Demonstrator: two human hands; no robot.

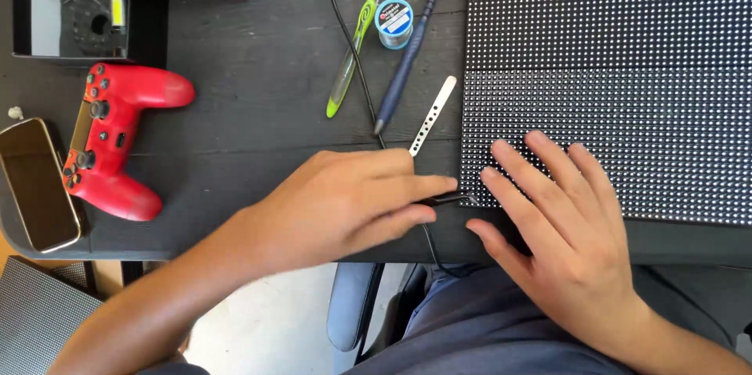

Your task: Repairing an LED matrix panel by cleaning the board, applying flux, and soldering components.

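left hand (345,203) pinches a black corded tool (448,199) against the dotted panel (627,148); right hand (564,226) lies flat.

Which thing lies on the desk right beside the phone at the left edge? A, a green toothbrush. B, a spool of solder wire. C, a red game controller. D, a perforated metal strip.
C: the red game controller lies right next to the phone at the desk's left edge, while the toothbrushes, spool and strip sit nearer the middle.

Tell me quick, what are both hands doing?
Left hand: closed, pinching a thin black corded tool against the panel edge.
Right hand: open, flat on the LED dot panel.
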